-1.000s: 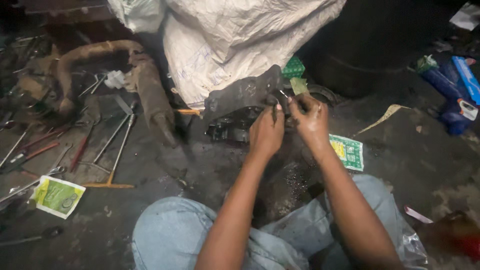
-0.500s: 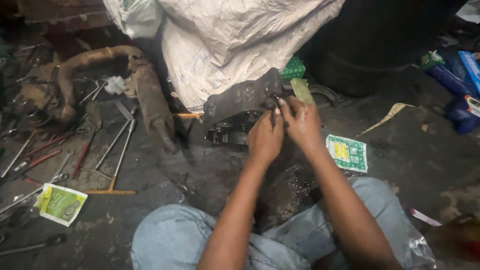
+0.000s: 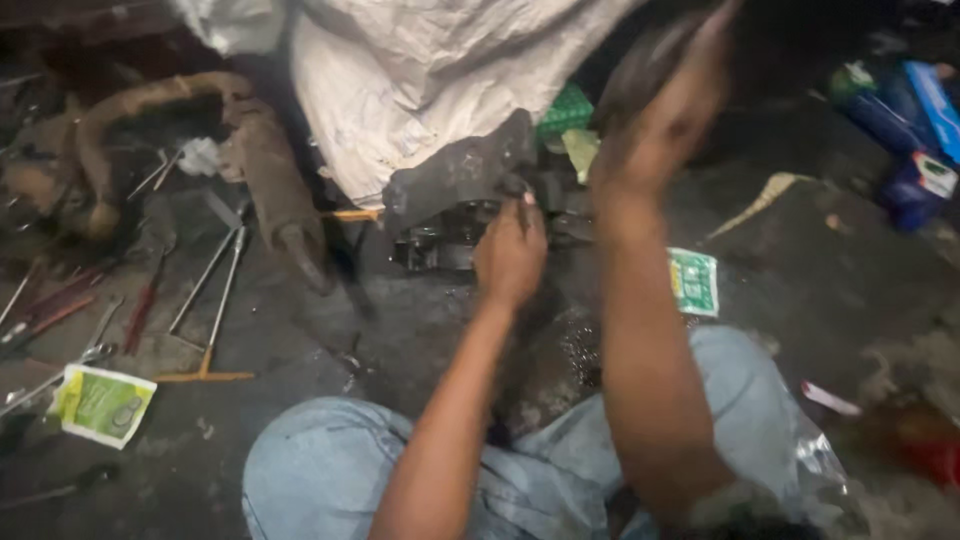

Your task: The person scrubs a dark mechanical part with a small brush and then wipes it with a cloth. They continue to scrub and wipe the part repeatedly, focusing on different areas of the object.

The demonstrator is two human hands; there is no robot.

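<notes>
Left hand (image 3: 510, 255) on the dark greasy engine part (image 3: 460, 190), which sits on the oily floor (image 3: 400, 330) just in front of the person's knees, leaning against the big white sack (image 3: 420, 90). Left fingers (image 3: 525, 215) curled narrow against the part's front edge, touching it; cannot tell if they pinch anything small. Right hand (image 3: 665, 120) raised above the part, apart from it, motion-blurred (fingers look loosely extended, state cannot be told, nothing visibly held). Both forearms bare, person seated in light blue jeans (image 3: 330, 470).

Around: rusty bent exhaust pipe (image 3: 270, 180) left of the part, running to the far left. Long metal rod tools (image 3: 215, 275) and red-handled tools (image 3: 50, 310) scattered on floor at left. Green-and-white packet (image 3: 103, 403) near left knee, another green packet (image 3: 693, 282) just right of the right forearm. Green object (image 3: 565, 110) behind the part. Blue containers (image 3: 915, 130) far right.
</notes>
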